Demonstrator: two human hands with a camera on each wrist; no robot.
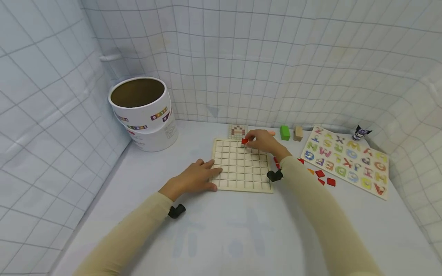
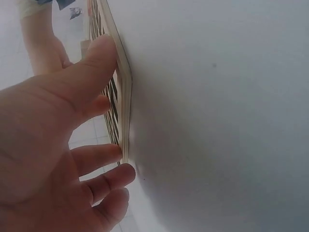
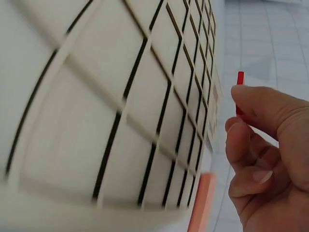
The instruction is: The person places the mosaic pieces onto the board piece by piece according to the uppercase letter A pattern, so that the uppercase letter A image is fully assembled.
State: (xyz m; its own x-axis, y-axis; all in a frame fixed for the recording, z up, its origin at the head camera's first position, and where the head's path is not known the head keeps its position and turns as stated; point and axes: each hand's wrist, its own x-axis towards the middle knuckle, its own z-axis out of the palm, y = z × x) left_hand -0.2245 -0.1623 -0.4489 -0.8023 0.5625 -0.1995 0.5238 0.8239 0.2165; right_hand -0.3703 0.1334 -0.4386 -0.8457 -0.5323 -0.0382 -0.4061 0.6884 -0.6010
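While your left hand, fingers spread, touches the gridded board, your right hand pinches a red tile near the board's far edge; placing seems the present step, so you should align it carefully before lowering.

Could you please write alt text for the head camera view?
A person's right hand pinches a flat red tile near the far edge of a square pale wooden grid board, while the left hand rests at its left edge. A white cylindrical bucket stands left; a pale rectangular letter board lies right.
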